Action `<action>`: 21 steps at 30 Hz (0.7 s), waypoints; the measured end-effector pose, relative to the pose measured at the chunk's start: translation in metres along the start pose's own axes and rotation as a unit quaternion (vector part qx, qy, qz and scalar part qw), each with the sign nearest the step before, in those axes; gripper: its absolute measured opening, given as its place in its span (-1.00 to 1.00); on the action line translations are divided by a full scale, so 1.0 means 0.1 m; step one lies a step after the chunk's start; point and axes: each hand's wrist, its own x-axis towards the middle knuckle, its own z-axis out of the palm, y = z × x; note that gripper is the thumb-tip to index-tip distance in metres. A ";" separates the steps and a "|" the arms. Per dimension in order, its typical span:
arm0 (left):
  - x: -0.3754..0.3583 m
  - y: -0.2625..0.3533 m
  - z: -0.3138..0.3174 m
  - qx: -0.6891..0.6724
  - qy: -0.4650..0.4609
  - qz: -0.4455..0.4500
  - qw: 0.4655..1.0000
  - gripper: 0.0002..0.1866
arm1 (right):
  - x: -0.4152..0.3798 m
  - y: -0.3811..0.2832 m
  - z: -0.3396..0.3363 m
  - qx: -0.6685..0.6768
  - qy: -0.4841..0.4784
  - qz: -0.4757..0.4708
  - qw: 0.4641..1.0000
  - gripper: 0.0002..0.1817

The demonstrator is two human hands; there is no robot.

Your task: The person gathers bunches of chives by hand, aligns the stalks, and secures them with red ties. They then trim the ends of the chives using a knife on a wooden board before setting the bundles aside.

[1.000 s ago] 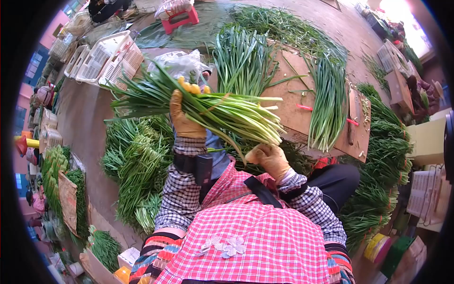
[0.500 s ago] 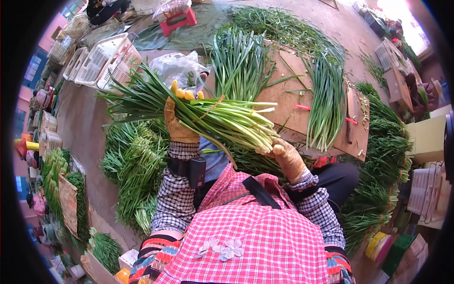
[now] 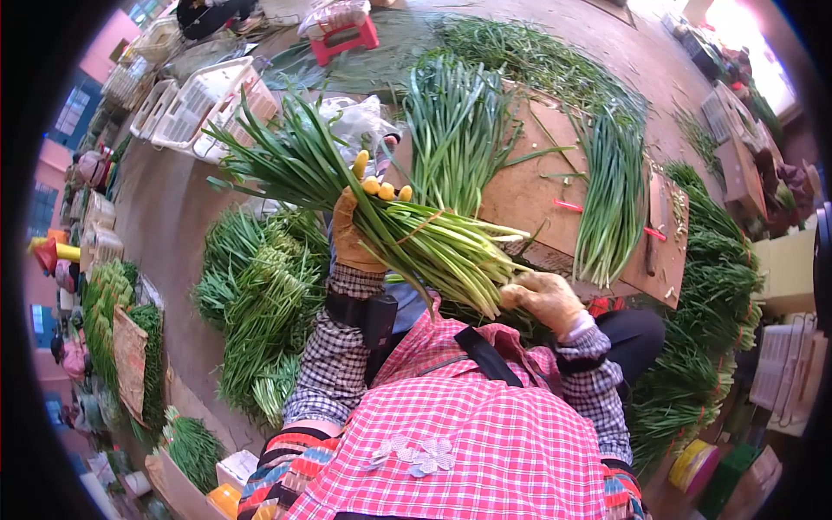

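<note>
My left hand [image 3: 357,227], in a yellow glove, grips a thick bundle of green onions [image 3: 407,227] around its middle, leaves pointing up-left and white ends pointing right. My right hand [image 3: 544,297], also gloved, presses against the white root ends of that bundle. A thin band circles the stalks near my left hand. Both arms wear checked sleeves above a pink plaid apron.
A wooden board [image 3: 537,186] ahead carries loose green onions [image 3: 455,126] and a second row [image 3: 607,195], red bands and a knife [image 3: 652,234]. Tied bundles [image 3: 260,303] lie left, more bundles [image 3: 702,347] right. White crates [image 3: 195,108] and a red stool [image 3: 342,35] stand beyond.
The bundle has tilted, leaves swinging upward. My right hand slid from under the white ends to their tips at the right. My left hand keeps its grip.
</note>
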 end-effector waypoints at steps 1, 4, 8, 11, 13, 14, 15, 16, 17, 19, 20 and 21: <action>-0.01 0.02 -0.01 0.005 0.005 -0.001 1.000 -0.45 | -0.08 -0.13 -0.03 0.079 0.027 0.046 0.995 -0.82; 0.01 0.01 -0.06 -0.012 -0.023 -0.021 0.999 -0.42 | -0.15 -0.33 -0.09 0.042 0.175 -0.135 0.975 -0.87; 0.00 -0.20 0.10 -0.042 -0.028 -0.071 0.996 -0.38 | 0.15 -0.87 0.12 -0.268 0.231 -0.380 0.854 -0.46; -0.05 -0.26 0.18 -0.015 0.020 -0.121 0.992 -0.33 | 0.51 -0.81 0.26 -0.302 0.219 -0.471 0.800 -0.61; -0.06 -0.23 0.23 -0.010 0.043 -0.123 0.991 -0.33 | 0.56 -0.87 0.19 -0.172 0.194 -0.506 0.823 -0.67; -0.08 -0.21 0.26 -0.007 0.052 -0.115 0.992 -0.33 | 0.55 -0.89 0.17 -0.104 0.179 -0.518 0.830 -0.69; -0.08 -0.21 0.26 -0.005 0.059 -0.108 0.992 -0.33 | 0.43 -0.91 0.16 -0.009 0.167 -0.452 0.876 -0.76; -0.08 -0.19 0.19 0.032 0.034 -0.089 0.995 -0.32 | 0.26 -1.03 0.11 0.151 0.124 -0.403 0.894 -0.83; -0.07 -0.16 0.14 0.033 0.032 -0.080 0.996 -0.32 | 0.12 -1.13 0.05 0.306 0.078 -0.343 0.885 -0.90; -0.07 -0.09 0.06 0.037 0.029 -0.058 0.997 -0.33 | -0.02 -1.07 -0.15 0.348 0.075 -0.391 0.849 -0.91; -0.08 -0.04 0.05 0.031 0.039 -0.059 0.997 -0.36 | -0.09 -1.01 -0.25 0.370 0.031 -0.397 0.839 -0.87; -0.09 -0.01 0.01 0.027 0.032 -0.054 0.998 -0.36 | -0.15 -0.95 -0.31 0.428 -0.044 -0.388 0.815 -0.89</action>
